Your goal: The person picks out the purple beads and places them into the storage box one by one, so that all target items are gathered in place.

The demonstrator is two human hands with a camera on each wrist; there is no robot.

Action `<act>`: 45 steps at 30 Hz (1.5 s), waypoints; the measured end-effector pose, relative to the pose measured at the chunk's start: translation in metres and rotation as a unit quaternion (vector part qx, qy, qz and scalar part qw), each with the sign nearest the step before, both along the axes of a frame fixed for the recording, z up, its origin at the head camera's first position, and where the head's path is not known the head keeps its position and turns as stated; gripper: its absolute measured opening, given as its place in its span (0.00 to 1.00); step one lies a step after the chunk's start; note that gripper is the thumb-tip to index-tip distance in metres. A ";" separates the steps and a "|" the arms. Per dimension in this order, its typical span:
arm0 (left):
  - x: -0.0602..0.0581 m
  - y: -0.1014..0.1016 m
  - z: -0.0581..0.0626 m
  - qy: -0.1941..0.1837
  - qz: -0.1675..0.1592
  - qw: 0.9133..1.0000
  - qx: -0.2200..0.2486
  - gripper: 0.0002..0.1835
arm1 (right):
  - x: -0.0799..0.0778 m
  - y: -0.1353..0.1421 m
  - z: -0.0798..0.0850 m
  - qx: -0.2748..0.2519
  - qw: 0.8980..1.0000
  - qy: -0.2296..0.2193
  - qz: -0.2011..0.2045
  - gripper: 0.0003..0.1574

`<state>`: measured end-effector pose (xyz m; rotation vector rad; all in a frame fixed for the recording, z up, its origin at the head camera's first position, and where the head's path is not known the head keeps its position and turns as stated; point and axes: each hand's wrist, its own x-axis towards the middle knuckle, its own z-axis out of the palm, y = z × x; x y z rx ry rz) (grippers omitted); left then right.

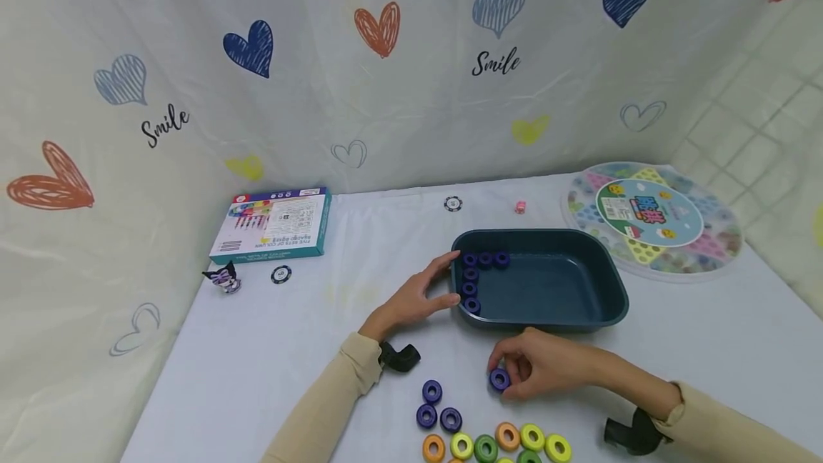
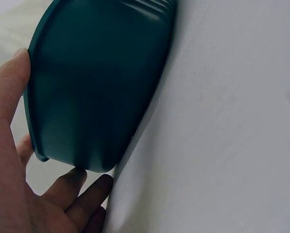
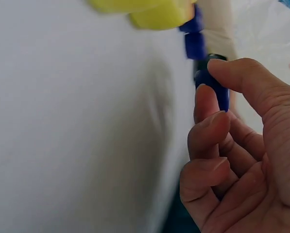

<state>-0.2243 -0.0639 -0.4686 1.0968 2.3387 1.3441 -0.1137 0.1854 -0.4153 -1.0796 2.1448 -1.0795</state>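
A dark teal tray [image 1: 553, 299] stands on the table, with several purple rings [image 1: 471, 274] lined along its left end and far left corner. My left hand [image 1: 414, 299] rests against that end, thumb and fingers spread apart. In the left wrist view the thumb touches the rim and fingertips meet the outer wall [image 2: 96, 97]. My right hand [image 1: 546, 363] pinches one purple ring [image 1: 499, 379] between thumb and index finger, in front of the tray. Three more purple rings [image 1: 427, 416] lie on the cloth to its left.
Orange, yellow and green rings [image 1: 485, 448] lie at the near edge of view. A boxed set [image 1: 270, 226], a small figure [image 1: 223, 278] and a poker chip [image 1: 281, 274] are at left. Behind the tray, a round game board [image 1: 649, 220] lies at right.
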 end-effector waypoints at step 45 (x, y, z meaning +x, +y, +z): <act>0.001 0.000 0.001 0.001 0.005 1.000 -0.011 0.40 | -0.123 0.053 0.046 0.060 0.970 0.079 -0.223 0.22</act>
